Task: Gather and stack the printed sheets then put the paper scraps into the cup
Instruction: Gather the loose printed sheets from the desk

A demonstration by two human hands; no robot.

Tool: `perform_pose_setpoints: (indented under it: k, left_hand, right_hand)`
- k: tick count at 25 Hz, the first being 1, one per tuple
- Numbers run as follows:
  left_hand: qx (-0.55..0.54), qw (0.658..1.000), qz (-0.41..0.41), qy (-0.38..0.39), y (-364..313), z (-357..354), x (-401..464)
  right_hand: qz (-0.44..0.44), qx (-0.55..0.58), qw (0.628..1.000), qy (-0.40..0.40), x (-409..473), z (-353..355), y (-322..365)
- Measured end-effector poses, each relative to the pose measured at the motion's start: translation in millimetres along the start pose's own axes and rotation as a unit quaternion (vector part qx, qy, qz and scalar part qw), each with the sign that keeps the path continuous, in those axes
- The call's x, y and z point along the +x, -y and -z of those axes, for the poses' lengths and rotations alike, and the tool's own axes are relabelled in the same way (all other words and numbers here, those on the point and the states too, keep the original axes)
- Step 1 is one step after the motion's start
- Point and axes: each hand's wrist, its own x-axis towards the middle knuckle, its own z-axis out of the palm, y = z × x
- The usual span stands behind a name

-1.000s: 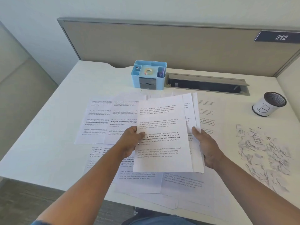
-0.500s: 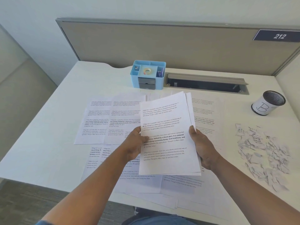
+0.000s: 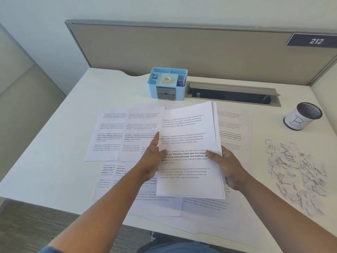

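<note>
While the stack of printed sheets [image 3: 189,148] is hovering mid-frame, the right hand [image 3: 228,167] is pinching its right edge, thumb on top, and the left hand [image 3: 152,157] is touching the left edge with fingers straight. Top page is reading "Village life is a peaceful, close-knit…". More loose sheets [image 3: 127,136] are lying underneath. Paper scraps [image 3: 295,172] are sitting lower right, below the cup [image 3: 301,116] marked "B". Upper right, a sign [image 3: 312,40] is showing "212".

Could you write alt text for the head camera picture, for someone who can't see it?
Two hands square a stack of printed sheets above a white desk strewn with more sheets; paper scraps and a cup sit at right.
</note>
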Motion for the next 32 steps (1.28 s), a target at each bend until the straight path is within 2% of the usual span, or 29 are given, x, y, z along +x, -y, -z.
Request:
perform_pose_setpoints:
  k: [9,18,23,29,32]
  left_hand:
    - [-0.059,0.998,0.013,-0.009,-3,-4,-4]
    - [-0.067,0.997,0.027,0.004,4,-7,-6]
    - [-0.062,0.998,0.017,0.009,4,-6,-6]
    - [-0.022,0.999,0.023,0.014,10,-8,-5]
    - [0.065,0.997,0.019,-0.028,17,-2,-5]
  right_hand:
    - [0.01,-0.019,1.0,0.001,-3,5,-2]
    - [0.004,-0.041,0.999,0.01,-4,8,0]
    - [-0.017,-0.003,1.0,0.015,-5,9,0]
    - [-0.046,-0.079,0.996,-0.005,4,13,-9]
    - [-0.024,-0.118,0.992,-0.029,12,18,-12]
